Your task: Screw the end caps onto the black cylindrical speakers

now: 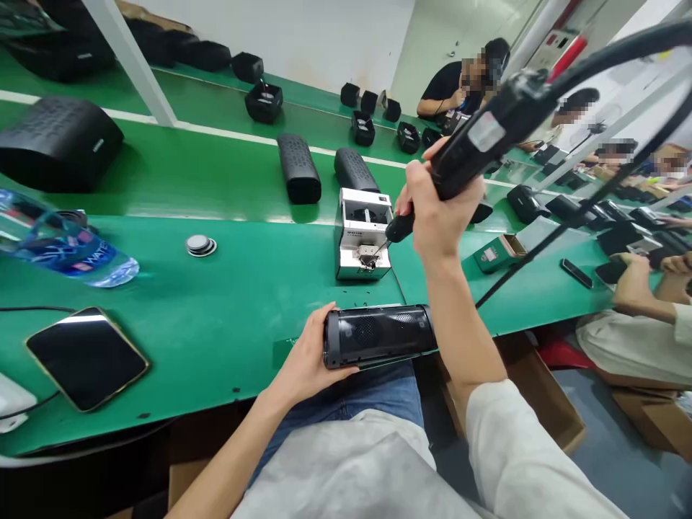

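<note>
My left hand (308,357) grips the left end of a black speaker housing (381,333), which lies lengthwise at the table's front edge. Raised above and to the right of it, my right hand (440,209) is wrapped round a black electric screwdriver (470,140) with a cable at its upper end. The driver points down and left, its bit at the front of a white screw feeder (351,245). Whether a screw sits on the bit is too small to tell. My right forearm hides the housing's right end.
Two black speaker covers (299,169) stand behind the feeder. A phone (88,358), a water bottle (70,245) and round metal discs (200,245) lie left. A green box (498,254) stands right. The screwdriver cable (567,223) crosses the right side. Co-workers (459,90) sit along the line.
</note>
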`<action>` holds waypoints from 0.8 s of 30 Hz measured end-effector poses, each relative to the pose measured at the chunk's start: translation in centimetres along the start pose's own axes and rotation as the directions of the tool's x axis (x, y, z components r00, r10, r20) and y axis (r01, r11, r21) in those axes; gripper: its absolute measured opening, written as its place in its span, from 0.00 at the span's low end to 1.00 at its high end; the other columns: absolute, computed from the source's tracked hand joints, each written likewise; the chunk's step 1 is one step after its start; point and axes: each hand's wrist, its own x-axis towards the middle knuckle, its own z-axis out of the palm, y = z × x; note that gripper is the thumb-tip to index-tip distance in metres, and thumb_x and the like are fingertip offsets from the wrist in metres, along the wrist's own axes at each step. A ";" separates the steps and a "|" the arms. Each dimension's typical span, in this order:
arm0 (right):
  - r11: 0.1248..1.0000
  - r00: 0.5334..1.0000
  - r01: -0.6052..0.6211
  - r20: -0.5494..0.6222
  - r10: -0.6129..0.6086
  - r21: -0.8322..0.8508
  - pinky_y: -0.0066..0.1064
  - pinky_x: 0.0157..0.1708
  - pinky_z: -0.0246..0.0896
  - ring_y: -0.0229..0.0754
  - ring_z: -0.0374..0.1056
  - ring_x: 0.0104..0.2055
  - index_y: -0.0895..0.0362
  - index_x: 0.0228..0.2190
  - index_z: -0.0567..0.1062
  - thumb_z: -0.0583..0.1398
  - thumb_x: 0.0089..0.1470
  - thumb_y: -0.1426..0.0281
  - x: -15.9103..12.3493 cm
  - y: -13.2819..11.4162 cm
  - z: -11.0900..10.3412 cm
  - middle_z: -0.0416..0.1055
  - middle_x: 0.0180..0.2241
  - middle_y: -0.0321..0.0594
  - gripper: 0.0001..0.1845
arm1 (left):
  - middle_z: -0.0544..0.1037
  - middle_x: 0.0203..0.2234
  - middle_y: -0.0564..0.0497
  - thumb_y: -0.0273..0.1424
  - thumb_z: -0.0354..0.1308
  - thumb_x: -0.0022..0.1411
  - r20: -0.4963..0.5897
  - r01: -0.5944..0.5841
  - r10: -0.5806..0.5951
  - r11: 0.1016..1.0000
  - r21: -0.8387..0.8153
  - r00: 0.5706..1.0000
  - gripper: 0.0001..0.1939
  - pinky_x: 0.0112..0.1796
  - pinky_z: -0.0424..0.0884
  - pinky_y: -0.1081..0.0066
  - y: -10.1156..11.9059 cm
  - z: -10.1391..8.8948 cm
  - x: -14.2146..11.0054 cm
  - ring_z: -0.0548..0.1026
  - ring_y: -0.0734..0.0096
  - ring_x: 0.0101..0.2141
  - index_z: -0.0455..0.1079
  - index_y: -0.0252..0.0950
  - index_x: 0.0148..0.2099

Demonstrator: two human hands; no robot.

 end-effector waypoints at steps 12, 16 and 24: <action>0.991 0.991 -0.136 0.009 0.136 -0.010 0.27 0.13 0.53 0.34 0.57 0.12 0.48 0.35 0.74 0.73 0.56 0.66 -1.4 -1.3 -0.4 0.58 0.17 0.20 0.12 | 0.62 0.72 0.33 0.43 0.81 0.59 -0.028 -0.088 0.088 0.996 0.001 0.996 0.65 0.69 0.69 0.35 0.0 0.2 0.3 0.67 0.33 0.72 0.38 0.48 0.82; 0.978 0.980 -0.199 0.037 0.197 0.062 0.29 0.13 0.55 0.34 0.56 0.15 0.49 0.35 0.77 0.70 0.53 0.74 -2.5 -8.6 -0.1 0.57 0.19 0.23 0.10 | 0.61 0.74 0.31 0.45 0.80 0.60 -0.046 -0.133 0.134 0.991 0.010 0.990 0.67 0.70 0.67 0.34 -0.1 0.2 0.3 0.64 0.31 0.73 0.36 0.45 0.83; 0.892 0.801 -0.434 0.401 0.445 -0.123 0.36 0.15 0.60 0.33 0.51 0.14 0.53 0.18 0.61 0.73 0.65 0.60 -6.1 -18.3 -0.5 0.50 0.19 0.29 0.33 | 0.61 0.74 0.29 0.50 0.81 0.56 -0.073 -0.175 0.175 0.985 0.001 0.982 0.71 0.70 0.66 0.32 -0.7 0.7 0.4 0.65 0.29 0.72 0.36 0.43 0.84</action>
